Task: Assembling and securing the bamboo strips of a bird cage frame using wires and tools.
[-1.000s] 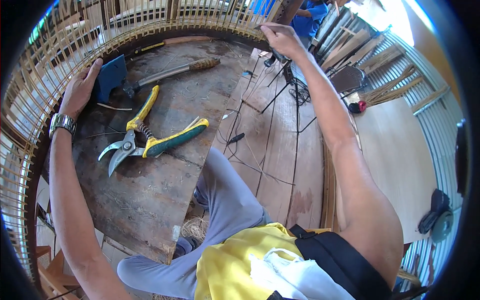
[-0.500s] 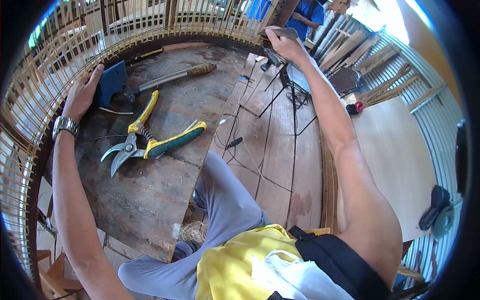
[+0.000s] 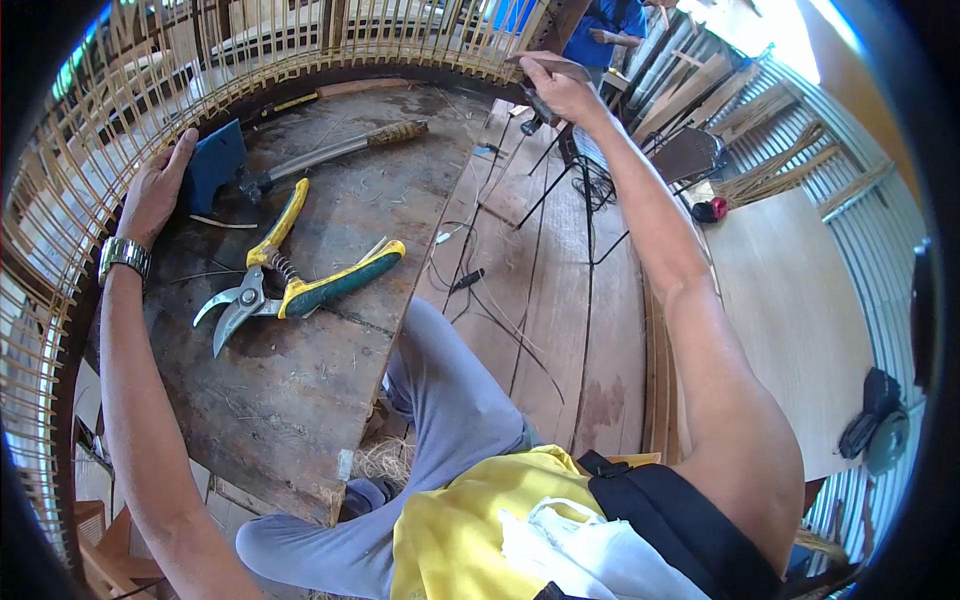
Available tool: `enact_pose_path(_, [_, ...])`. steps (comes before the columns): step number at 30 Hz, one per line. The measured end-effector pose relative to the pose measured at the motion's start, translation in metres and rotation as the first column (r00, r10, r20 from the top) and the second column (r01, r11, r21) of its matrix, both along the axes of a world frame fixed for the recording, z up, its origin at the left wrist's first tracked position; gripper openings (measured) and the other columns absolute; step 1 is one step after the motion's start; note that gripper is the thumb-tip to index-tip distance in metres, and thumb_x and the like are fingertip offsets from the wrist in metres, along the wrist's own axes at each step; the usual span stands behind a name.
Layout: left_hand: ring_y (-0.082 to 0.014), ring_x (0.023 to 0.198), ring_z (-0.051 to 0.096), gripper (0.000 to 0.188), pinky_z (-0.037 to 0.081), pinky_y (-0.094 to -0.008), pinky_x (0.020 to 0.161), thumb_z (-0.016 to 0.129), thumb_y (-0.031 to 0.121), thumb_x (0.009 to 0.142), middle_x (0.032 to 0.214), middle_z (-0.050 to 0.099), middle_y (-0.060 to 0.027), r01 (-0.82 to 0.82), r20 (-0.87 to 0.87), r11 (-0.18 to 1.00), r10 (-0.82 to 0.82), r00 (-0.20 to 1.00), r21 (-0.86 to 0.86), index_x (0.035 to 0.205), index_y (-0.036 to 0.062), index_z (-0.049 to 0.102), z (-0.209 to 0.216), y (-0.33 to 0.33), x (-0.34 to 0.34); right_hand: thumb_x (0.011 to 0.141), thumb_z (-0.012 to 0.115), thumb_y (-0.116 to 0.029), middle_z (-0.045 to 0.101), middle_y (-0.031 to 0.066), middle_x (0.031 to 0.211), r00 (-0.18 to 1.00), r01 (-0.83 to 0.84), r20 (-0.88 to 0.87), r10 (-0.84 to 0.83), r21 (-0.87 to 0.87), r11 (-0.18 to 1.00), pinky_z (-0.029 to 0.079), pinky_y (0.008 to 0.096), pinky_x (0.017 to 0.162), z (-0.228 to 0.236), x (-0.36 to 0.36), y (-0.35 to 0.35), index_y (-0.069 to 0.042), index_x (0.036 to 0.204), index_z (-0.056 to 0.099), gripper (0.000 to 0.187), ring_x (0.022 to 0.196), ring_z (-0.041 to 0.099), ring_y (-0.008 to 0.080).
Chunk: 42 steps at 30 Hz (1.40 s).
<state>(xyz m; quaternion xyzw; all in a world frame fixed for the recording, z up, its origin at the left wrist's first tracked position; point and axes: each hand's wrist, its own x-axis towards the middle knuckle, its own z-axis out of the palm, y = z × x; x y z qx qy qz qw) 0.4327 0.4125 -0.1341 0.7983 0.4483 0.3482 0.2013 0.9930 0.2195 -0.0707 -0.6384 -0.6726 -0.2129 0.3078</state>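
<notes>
My left hand [image 3: 155, 190] is closed on the lower edge of a curved cane frame [image 3: 62, 330], its far fingers hidden. Beside its thumb stands a blue angular piece [image 3: 214, 163]. With my right arm stretched far forward, my right hand [image 3: 568, 95] grips a thin brown flat piece [image 3: 552, 66], maybe sandpaper, at the frame's right end. Yellow-and-green pruning shears [image 3: 290, 275] lie with blades apart on the worn wooden board [image 3: 290, 400]. Beyond them rests a hammer [image 3: 335, 155] with a metal shaft and wrapped grip.
Cables [image 3: 470, 282] trail over the plank floor [image 3: 545, 300]. A pale wooden sheet [image 3: 790, 320] leans at the right, near bundled cane strips [image 3: 780, 180]. A person in blue [image 3: 612, 30] stands at the back. My bent knee [image 3: 450, 370] is beside the board's edge.
My right hand has shifted slightly left, and the flat piece now lies across the frame's end, tilted differently. My left hand keeps its place; the whole view has drifted a little.
</notes>
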Motion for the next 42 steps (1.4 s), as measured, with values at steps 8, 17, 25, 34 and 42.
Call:
enact_pose_path(8, [-0.0259,0.093,0.068,0.089,0.049,-0.0368,0.094,0.047,0.079,0.098,0.101,0.074,-0.0169,0.012,0.022,1.000,-0.012,1.000,-0.006,0.121,-0.0026,0.073,-0.003,0.002,0.000,0.107,0.060,-0.034,0.077,0.0154,0.110,0.995,0.043,-0.088,-0.046,-0.032,0.999,0.056,0.0364,0.094,-0.001,-0.005,-0.025,-0.006,0.116,0.076,0.034,0.106,0.073,0.0309])
enact_pose_path(17, [-0.0295,0.099,0.069,0.087,0.049,-0.0375,0.096,0.049,0.077,0.098,0.105,0.075,-0.0195,-0.017,-0.011,0.999,0.016,1.000,-0.049,0.120,-0.0030,0.073,0.003,-0.004,0.000,0.107,0.062,-0.034,0.077,0.0118,0.115,0.996,-0.039,-0.075,0.049,0.129,0.991,0.055,0.0339,0.092,0.010,-0.019,-0.021,-0.004,0.115,0.076,0.034,0.106,0.073,0.0272])
enact_pose_path(25, [-0.0322,0.101,0.071,0.086,0.050,-0.0392,0.097,0.047,0.076,0.099,0.107,0.075,-0.0220,-0.024,-0.036,0.999,0.023,0.999,-0.029,0.122,-0.0027,0.073,0.007,-0.013,0.002,0.103,0.069,-0.034,0.076,0.0135,0.111,0.993,-0.086,0.100,0.059,0.296,0.951,0.056,0.0352,0.088,0.016,-0.042,-0.022,-0.007,0.116,0.078,0.031,0.100,0.073,0.0274])
enact_pose_path(34, [-0.0326,0.099,0.071,0.086,0.050,-0.0404,0.095,0.046,0.076,0.099,0.104,0.075,-0.0224,0.008,-0.079,1.000,-0.007,0.997,0.011,0.117,-0.0030,0.074,0.014,-0.020,0.004,0.103,0.070,-0.034,0.073,0.0063,0.117,0.708,-0.346,-0.681,0.188,-0.103,0.932,0.061,0.0291,0.080,-0.018,-0.131,-0.012,-0.013,0.133,0.071,0.036,0.084,0.070,0.0127])
enact_pose_path(42, [-0.0351,0.098,0.072,0.088,0.051,-0.0412,0.093,0.045,0.079,0.098,0.101,0.075,-0.0237,0.000,-0.091,1.000,-0.003,0.996,-0.028,0.115,-0.0021,0.076,0.013,-0.014,0.002,0.103,0.069,-0.044,0.057,-0.0036,0.076,0.188,-0.358,-0.969,0.161,0.085,0.930,0.041,0.0231,0.051,-0.025,-0.134,0.017,-0.002,0.124,0.069,0.047,0.057,0.046,0.0046])
